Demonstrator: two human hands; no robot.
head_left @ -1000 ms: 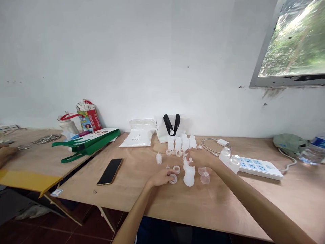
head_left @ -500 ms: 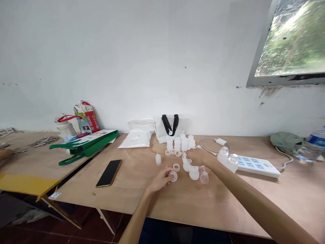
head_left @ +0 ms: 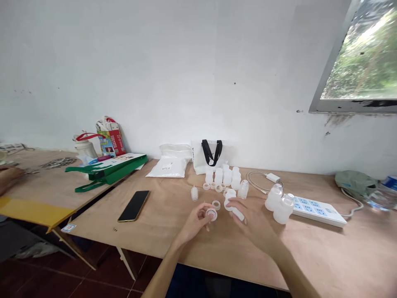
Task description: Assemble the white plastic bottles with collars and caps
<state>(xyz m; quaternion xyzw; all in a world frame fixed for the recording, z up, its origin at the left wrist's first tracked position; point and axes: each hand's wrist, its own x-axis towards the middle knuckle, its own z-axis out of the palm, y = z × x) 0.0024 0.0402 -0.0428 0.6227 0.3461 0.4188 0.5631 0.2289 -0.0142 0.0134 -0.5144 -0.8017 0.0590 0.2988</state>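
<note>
My left hand (head_left: 196, 223) is closed on a small clear round cap (head_left: 211, 214), pinched between thumb and fingers just above the table. Beyond that cap lies a loose pale ring (head_left: 216, 205). My right hand (head_left: 252, 223) hovers over the frosted bottles with its fingers stretched and apart. A white bottle part (head_left: 238, 214) shows between these fingers, the rest of it hidden. At the fingertips stands a frosted bottle (head_left: 230, 198). Behind, a clear dome cover (head_left: 243, 189) stands beside a row of frosted bottles (head_left: 218, 176) with several rings (head_left: 218, 188) in front.
A ribbed nipple-topped piece (head_left: 194, 193) and a black phone (head_left: 133, 206) lie left. Two covered bottles (head_left: 281, 209) stand near the power strip (head_left: 318, 211). A white bag (head_left: 198, 165) and plastic packet (head_left: 169, 167) line the wall. Another person's hand (head_left: 9, 177) is far left.
My right hand has drawn back from the rear bottles toward me, exposing the clear dome cover there. My left hand stays on the round cap. The view has shifted slightly left.
</note>
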